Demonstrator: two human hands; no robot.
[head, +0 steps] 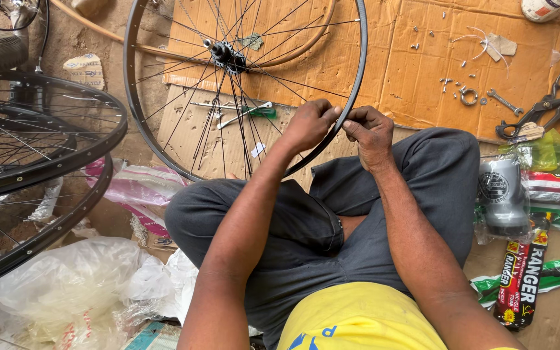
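I am looking down over my crossed legs in dark grey trousers (384, 214), sitting on the floor. My left hand (309, 123) is closing narrow on the thin black metal rim of the bicycle wheel (358, 78), fingertips pinching at its lower right edge. My right hand (371, 133) is pressing in just beside it, thumb and forefinger nipped together at the same spot on the rim; whether something small is sitting between those fingertips, I cannot tell. The wheel is standing tilted in front of my knees, its fine steel spokes (241, 110) fanning out from a shiny silver hub (223, 53) near the top of the view.

Under the wheel, flat sheets of tan corrugated cardboard (422, 71) are covering the sandy floor. A screwdriver with a green handle (257, 111) is lying on the cardboard behind the spokes. To the right, small screws and nuts (448, 81) are scattered about, near a short spanner (504, 102) and a pair of black-handled shears (542, 107). A grey cylindrical can wrapped in clear plastic (503, 194) is resting beside my right knee, with long printed cartons (523, 279) next to it. On my left, two more black spoked wheels (40, 162) are overlapping, and crumpled translucent plastic bags (66, 285) are lying below them.
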